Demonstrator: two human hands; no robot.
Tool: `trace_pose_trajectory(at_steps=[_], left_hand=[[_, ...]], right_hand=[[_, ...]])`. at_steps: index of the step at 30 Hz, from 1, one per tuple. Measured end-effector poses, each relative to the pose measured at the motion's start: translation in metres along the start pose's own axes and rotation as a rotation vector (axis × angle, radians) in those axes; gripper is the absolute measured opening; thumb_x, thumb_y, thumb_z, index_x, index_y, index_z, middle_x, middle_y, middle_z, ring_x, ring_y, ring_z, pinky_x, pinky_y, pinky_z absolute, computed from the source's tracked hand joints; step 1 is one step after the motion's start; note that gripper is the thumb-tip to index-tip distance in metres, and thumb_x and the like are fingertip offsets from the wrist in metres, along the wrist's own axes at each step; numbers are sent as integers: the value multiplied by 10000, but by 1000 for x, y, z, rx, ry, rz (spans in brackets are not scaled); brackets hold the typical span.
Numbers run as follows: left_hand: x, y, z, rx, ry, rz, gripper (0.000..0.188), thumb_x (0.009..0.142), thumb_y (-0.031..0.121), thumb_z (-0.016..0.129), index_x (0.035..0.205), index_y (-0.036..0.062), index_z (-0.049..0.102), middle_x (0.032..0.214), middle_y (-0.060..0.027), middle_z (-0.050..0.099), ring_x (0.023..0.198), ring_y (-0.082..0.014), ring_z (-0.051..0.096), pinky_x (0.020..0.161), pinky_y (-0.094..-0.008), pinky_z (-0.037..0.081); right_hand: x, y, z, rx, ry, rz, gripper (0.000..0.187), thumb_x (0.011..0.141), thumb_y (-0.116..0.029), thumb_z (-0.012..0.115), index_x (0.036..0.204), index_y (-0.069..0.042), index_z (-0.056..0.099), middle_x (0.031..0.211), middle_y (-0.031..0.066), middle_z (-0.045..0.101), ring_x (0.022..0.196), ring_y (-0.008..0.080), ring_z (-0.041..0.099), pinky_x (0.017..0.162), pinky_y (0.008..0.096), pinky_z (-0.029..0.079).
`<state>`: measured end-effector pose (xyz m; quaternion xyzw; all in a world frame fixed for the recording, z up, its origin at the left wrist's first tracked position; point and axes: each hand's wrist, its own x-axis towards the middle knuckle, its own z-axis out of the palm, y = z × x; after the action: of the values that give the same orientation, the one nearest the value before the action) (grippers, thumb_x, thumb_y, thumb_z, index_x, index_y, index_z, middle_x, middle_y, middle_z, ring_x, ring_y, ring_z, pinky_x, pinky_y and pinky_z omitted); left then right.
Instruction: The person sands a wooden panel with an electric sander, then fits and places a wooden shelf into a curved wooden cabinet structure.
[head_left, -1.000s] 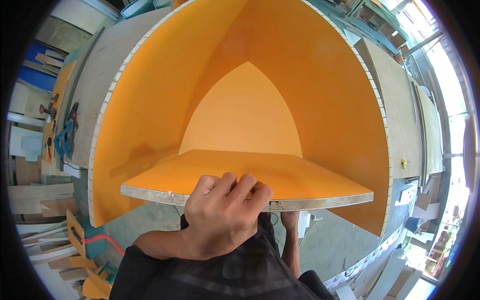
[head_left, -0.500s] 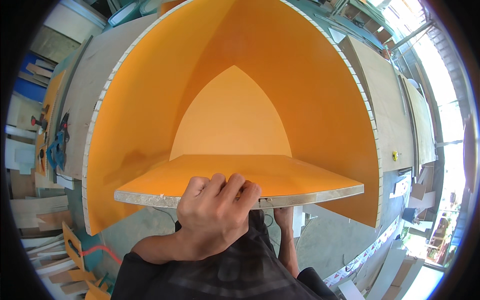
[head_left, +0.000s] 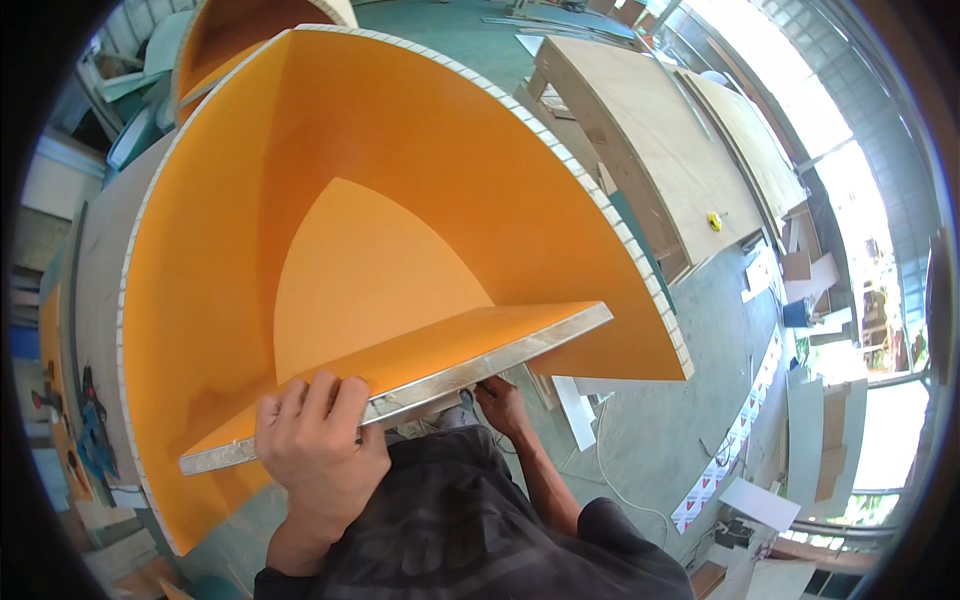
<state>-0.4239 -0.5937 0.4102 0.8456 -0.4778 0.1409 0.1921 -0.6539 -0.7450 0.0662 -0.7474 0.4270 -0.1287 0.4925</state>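
Note:
An orange curved shell point(head_left: 440, 140) with a pale, segmented rim stands open toward me. Across its lower part runs a flat orange panel point(head_left: 470, 335) with a rough, pale front edge. My left hand point(head_left: 325, 435) is closed over that edge, left of its middle, fingers on the top face. Under the panel, right of its middle, my right hand point(head_left: 503, 408) is closed close to the underside. Its fingertips are partly hidden, and whatever it holds cannot be made out.
At the right is a wooden worktable point(head_left: 650, 130) carrying a yellow tape measure point(head_left: 714, 221). Another curved orange piece point(head_left: 225, 50) stands behind the shell. Tools, including a blue one point(head_left: 95, 440), lie at the left. A pale cable point(head_left: 625, 490) crosses the floor.
The view has turned to the right, so the shell and panel now sit farther left and look tilted. My left hand still grips the panel edge; my right hand remains beneath it.

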Motion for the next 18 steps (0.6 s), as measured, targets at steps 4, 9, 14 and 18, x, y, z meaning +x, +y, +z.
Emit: trace_pose_trajectory(at_steps=[4, 9, 14, 18], left_hand=[[2, 0, 2, -5, -5, 5, 277, 584, 77, 761, 814, 127, 614, 782, -25, 551, 744, -251, 563, 695, -385, 357], [10, 3, 0, -18, 0, -2, 300, 625, 114, 840, 830, 112, 622, 803, -28, 586, 751, -263, 570, 711, -389, 364], [15, -1, -1, 5, -44, -21, 362, 721, 332, 863, 859, 85, 637, 808, -64, 610, 778, -302, 584, 724, -410, 384], [23, -4, 0, 31, -89, -45, 450, 748, 431, 867, 864, 67, 629, 800, -99, 607, 779, -335, 576, 723, -423, 391]], right_hand=[[24, -39, 15, -99, 64, -62, 280, 912, -122, 653, 1168, -54, 745, 1091, 182, 751, 1043, 393, 715, 902, 468, 569], [52, -28, 47, -140, 221, -273, 235, 859, -93, 644, 1068, -85, 750, 1057, 122, 715, 1039, 352, 658, 946, 486, 501], [66, -23, 62, -311, 277, -377, 260, 835, -91, 654, 1080, -105, 741, 1056, 108, 711, 1055, 324, 646, 956, 489, 468], [71, -16, 68, -385, 359, -430, 270, 794, -75, 670, 1036, -157, 759, 1090, 61, 700, 1083, 295, 620, 973, 463, 440]])
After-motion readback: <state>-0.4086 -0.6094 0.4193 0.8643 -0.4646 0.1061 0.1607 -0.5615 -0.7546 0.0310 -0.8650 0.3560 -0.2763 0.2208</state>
